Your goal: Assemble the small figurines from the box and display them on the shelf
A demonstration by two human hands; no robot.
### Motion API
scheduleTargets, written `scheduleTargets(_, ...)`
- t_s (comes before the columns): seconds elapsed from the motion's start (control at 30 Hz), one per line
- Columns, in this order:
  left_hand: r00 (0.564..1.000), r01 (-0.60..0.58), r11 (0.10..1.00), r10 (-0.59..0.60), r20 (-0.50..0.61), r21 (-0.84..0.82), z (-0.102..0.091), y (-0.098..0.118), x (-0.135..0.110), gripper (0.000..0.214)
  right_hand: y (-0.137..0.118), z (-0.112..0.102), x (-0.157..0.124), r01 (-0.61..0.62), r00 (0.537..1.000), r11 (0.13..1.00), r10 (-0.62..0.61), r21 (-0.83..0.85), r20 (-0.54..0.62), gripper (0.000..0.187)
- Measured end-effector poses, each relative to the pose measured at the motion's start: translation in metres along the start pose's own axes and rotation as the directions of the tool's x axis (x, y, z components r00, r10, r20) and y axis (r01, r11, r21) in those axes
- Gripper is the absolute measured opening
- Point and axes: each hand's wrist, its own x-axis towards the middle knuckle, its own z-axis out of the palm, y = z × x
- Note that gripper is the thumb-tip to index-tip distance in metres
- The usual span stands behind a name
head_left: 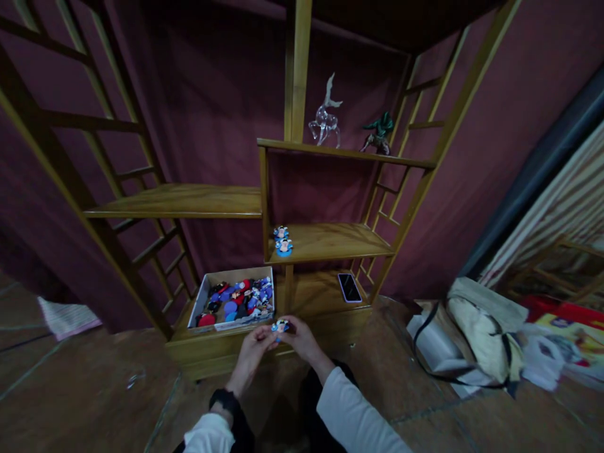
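Observation:
Between my two hands, in front of the low shelf, is a small cartoon figurine [280, 326] with blue, white and black parts. My left hand [258, 343] pinches its left side, and the fingers of my right hand [301, 338] close on its right side. Two similar figurines stand one behind the other at the left end of the middle shelf; the front figurine [284, 246] has a round blue base. Just beyond my left hand sits an open cardboard box [202, 301] of jumbled red, blue, purple and black small figures and bases.
A wooden display rack [325, 242] fills the front. A phone [350, 287] lies on its bottom board. On the upper shelf stand a clear deer ornament [325, 119] and a dark green figure [379, 133]. Bags [476, 333] rest on the floor at right.

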Motion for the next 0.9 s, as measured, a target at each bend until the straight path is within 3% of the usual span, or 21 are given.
scheduleTargets(0.1,0.999,0.006,1.000,-0.006,0.040,-0.002,0.010,0.003,-0.005,0.041,-0.002,-0.010,-0.001,0.011,1.000,0.998,-0.010,-0.064,0.025,0.033)
scheduleTargets(0.27,0.989,0.068,0.992,-0.053,0.139,-0.103,0.019,0.011,-0.015,0.057,-0.021,-0.044,-0.001,0.005,1.000,1.000,-0.005,0.024,0.008,0.033)
scheduleTargets(0.33,0.988,0.088,0.991,-0.074,0.139,-0.104,0.017,0.015,-0.017,0.062,-0.044,-0.071,0.003,0.032,0.999,0.999,-0.032,0.007,-0.027,0.033)
scheduleTargets(0.43,0.992,0.096,0.993,-0.090,0.088,-0.071,0.012,0.019,-0.017,0.060,-0.097,-0.129,0.016,0.118,0.987,0.993,-0.118,-0.010,-0.109,0.033)
scheduleTargets(0.53,0.994,0.095,0.994,-0.092,0.062,-0.058,0.007,0.023,-0.016,0.056,-0.155,-0.195,0.041,0.212,0.942,0.974,-0.225,-0.080,-0.247,0.033)
scheduleTargets(0.63,0.993,0.104,0.993,-0.101,0.056,-0.052,0.006,0.026,-0.016,0.054,-0.196,-0.254,0.071,0.232,0.899,0.950,-0.291,-0.207,-0.327,0.032)
scheduleTargets(0.77,0.993,0.114,0.992,-0.112,0.047,-0.052,0.006,0.027,-0.015,0.053,-0.211,-0.302,0.105,0.150,0.871,0.931,-0.284,-0.334,-0.401,0.031)
scheduleTargets(0.9,0.990,0.140,0.989,-0.138,0.041,-0.046,0.005,0.027,-0.012,0.053,-0.196,-0.318,0.122,0.033,0.878,0.922,-0.211,-0.386,-0.429,0.026)
